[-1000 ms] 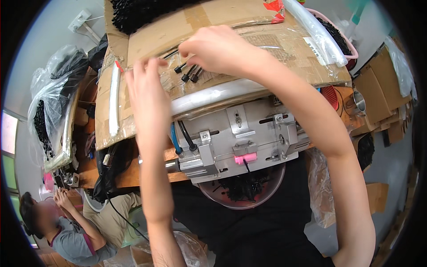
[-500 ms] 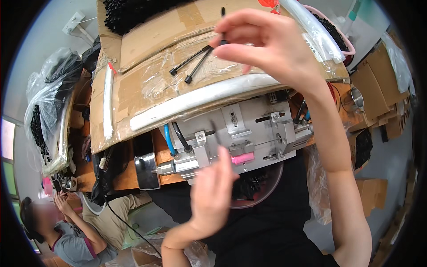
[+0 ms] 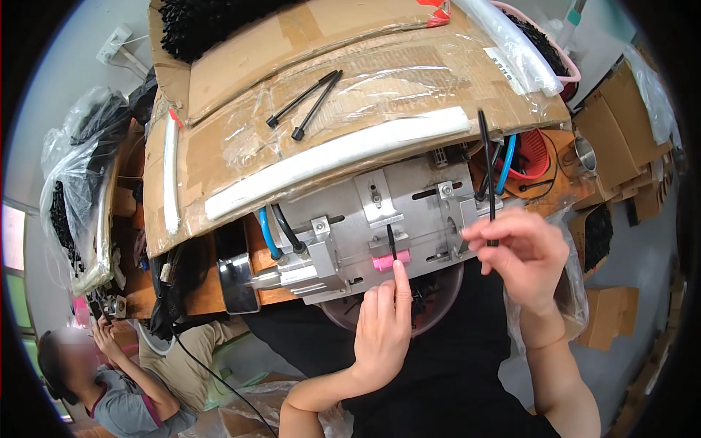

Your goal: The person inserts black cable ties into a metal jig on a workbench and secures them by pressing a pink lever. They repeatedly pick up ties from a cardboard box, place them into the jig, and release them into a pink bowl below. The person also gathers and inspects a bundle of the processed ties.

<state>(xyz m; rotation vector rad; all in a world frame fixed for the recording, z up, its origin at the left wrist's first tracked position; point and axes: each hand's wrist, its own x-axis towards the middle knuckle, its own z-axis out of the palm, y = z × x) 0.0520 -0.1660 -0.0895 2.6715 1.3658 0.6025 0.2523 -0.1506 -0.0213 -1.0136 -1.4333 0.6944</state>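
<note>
A slim black rod point(image 3: 487, 171) points up from the pinch of the right hand point(image 3: 527, 259).
The thumb and fingers are closed on its lower end; most of the length is above them. A second black rod point(image 3: 392, 239) lies across the pink block point(image 3: 382, 263), its near end at the index fingertip of the left hand point(image 3: 383, 328); whether this hand also pinches, I cannot tell.

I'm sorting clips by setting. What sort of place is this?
Probably a small workshop: a metal machine on a wooden table, a bowl of black parts, and cardboard boxes.
</note>
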